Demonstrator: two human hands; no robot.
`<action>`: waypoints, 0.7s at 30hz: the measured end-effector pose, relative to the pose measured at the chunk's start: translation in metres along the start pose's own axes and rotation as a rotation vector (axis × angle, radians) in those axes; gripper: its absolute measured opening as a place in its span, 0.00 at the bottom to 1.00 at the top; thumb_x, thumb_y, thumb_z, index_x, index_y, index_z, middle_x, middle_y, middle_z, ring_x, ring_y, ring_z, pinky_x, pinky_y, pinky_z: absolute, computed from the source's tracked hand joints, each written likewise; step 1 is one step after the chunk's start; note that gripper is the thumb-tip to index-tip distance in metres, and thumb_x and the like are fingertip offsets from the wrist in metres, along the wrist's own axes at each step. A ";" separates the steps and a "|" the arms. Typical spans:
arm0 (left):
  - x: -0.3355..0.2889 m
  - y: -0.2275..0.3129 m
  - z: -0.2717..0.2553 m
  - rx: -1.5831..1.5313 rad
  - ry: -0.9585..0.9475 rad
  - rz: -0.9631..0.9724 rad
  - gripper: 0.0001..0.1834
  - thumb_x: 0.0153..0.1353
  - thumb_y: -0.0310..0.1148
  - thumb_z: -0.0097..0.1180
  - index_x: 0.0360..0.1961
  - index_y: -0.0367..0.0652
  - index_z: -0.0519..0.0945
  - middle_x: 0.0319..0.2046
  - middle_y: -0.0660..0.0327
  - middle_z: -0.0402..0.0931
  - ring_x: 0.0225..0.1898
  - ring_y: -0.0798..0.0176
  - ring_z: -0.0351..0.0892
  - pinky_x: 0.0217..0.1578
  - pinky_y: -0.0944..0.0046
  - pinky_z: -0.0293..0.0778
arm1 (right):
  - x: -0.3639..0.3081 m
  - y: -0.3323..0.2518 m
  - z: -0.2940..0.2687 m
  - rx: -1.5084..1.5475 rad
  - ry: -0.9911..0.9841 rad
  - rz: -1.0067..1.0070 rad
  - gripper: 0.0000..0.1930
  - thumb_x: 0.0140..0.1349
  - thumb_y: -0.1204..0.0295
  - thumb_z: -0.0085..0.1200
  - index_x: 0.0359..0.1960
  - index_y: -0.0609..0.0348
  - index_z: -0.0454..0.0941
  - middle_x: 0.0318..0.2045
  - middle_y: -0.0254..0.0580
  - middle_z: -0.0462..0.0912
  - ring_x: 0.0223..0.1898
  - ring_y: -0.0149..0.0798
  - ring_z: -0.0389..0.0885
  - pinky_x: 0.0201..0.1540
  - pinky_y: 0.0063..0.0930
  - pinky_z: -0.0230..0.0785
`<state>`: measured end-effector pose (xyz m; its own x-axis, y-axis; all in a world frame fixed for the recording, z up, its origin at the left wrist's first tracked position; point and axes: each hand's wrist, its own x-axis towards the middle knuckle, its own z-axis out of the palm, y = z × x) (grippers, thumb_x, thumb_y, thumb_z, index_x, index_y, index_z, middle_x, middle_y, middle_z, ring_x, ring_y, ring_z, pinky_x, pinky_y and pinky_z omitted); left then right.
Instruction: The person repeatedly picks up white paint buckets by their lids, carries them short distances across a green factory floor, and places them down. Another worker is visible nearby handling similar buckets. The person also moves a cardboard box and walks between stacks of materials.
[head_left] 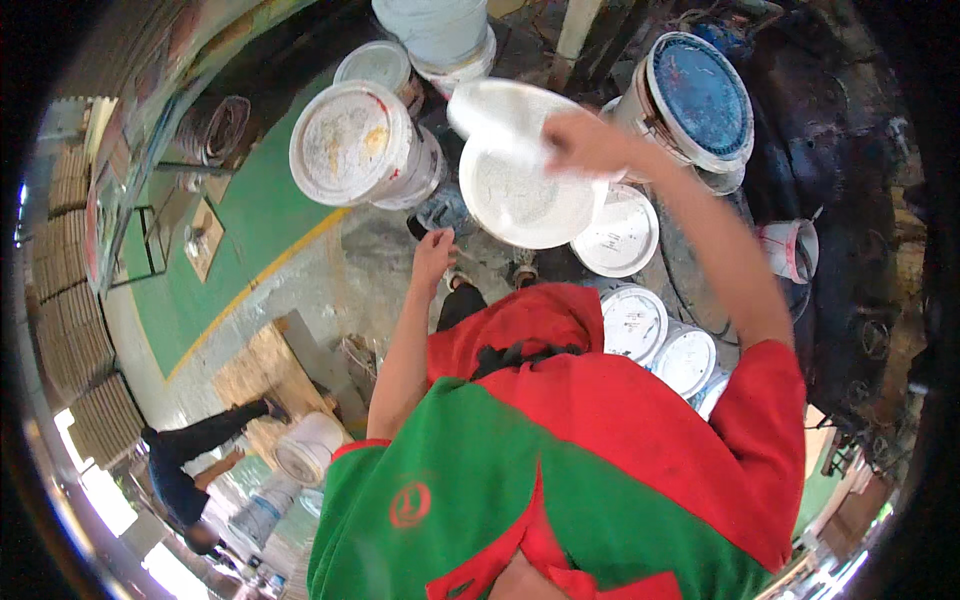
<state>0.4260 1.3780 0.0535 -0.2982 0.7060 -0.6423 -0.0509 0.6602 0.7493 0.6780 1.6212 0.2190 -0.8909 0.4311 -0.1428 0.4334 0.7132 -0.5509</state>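
Observation:
In front of me stands a white bucket (pixel 530 205) with a pale, speckled round top. Over its far side a white lid-like piece (pixel 500 105) is raised at a tilt, blurred by motion. My right hand (pixel 585 145) reaches across from the right and seems to grip the piece's right side; its fingers are smeared. Left of the bucket my left hand (pixel 433 256) hangs with its fingers loosely bent and apart, seemingly holding nothing. Just beyond its fingertips are a small dark object (pixel 416 228) and a bluish, clear-looking item (pixel 445 210).
A stained lidded bucket (pixel 345 145) stands to the left, a blue-topped bucket (pixel 702 95) to the right. White lids (pixel 615 235) and lidded pails (pixel 635 322) sit close by my right side. Another person (pixel 185 470) bends near buckets at lower left, beside a wooden board (pixel 262 375).

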 end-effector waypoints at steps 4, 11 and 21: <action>0.005 -0.006 0.005 -0.122 0.031 -0.042 0.23 0.62 0.47 0.51 0.49 0.37 0.73 0.41 0.61 0.75 0.39 0.66 0.77 0.33 0.68 0.72 | -0.003 0.013 -0.091 0.130 0.080 0.133 0.23 0.52 0.57 0.62 0.39 0.66 0.75 0.32 0.51 0.80 0.35 0.39 0.79 0.40 0.31 0.70; 0.010 -0.017 0.003 -0.147 -0.010 -0.089 0.26 0.63 0.50 0.50 0.50 0.37 0.71 0.45 0.60 0.74 0.42 0.65 0.76 0.37 0.66 0.72 | -0.029 -0.003 -0.024 -0.044 0.204 0.257 0.17 0.48 0.64 0.63 0.31 0.64 0.72 0.32 0.52 0.75 0.37 0.53 0.74 0.42 0.42 0.66; 0.036 0.010 0.052 0.130 0.175 0.095 0.37 0.55 0.55 0.57 0.51 0.30 0.69 0.43 0.50 0.73 0.43 0.54 0.74 0.42 0.59 0.71 | -0.020 -0.054 0.239 -0.110 0.238 0.276 0.13 0.46 0.75 0.56 0.34 0.65 0.68 0.33 0.51 0.71 0.39 0.52 0.71 0.41 0.42 0.66</action>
<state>0.4640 1.4233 0.0298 -0.4573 0.7186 -0.5239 0.1053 0.6287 0.7705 0.6395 1.4416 0.0551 -0.6878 0.7224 -0.0711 0.6760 0.6017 -0.4254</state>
